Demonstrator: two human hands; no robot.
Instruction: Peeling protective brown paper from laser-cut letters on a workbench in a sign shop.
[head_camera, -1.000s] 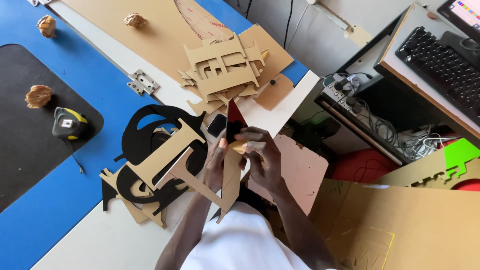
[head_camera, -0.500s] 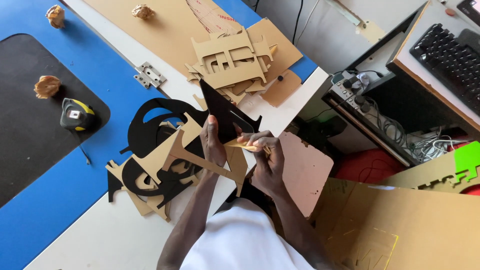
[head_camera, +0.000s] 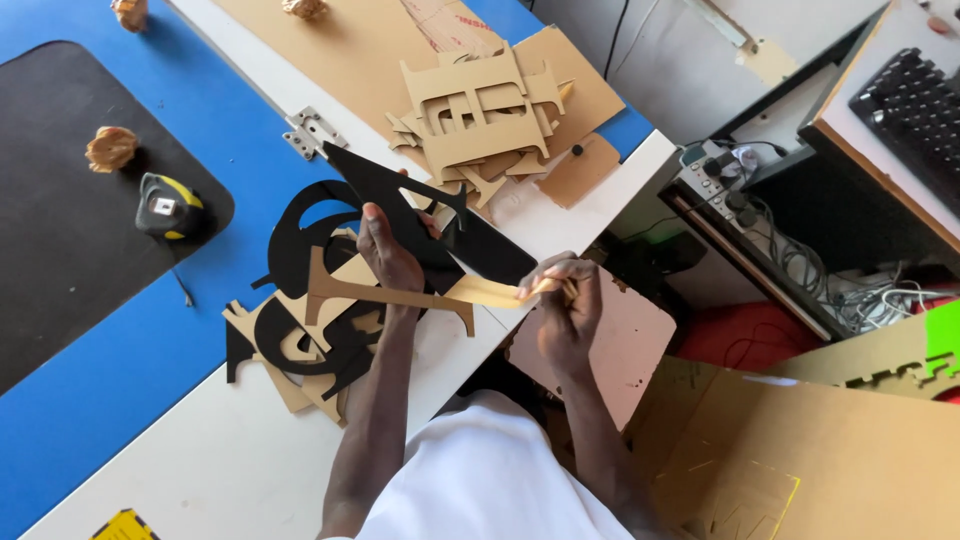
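Observation:
My left hand (head_camera: 388, 252) grips a black cut-out letter shape (head_camera: 420, 212) and holds it tilted above the table. My right hand (head_camera: 562, 305) pinches the end of a tan strip (head_camera: 495, 291) that peels off the black shape near its lower edge. A brown cardboard letter cut-out (head_camera: 345, 290) lies just under my left hand. Beneath it sits a loose heap of black and brown cut-out letters (head_camera: 300, 345) on the white table edge (head_camera: 200, 460).
A stack of brown cardboard cut-outs (head_camera: 480, 115) lies at the back. A yellow-black tape measure (head_camera: 162, 205) rests on a dark mat (head_camera: 60, 220) at left, beside crumpled paper balls (head_camera: 110, 148). A metal hinge (head_camera: 312, 130) joins the boards. Cardboard sheets (head_camera: 800, 460) and electronics (head_camera: 730, 190) stand right.
The black shape has been lifted and turned away from me. My right hand has moved right and pulled the tan strip further out from it.

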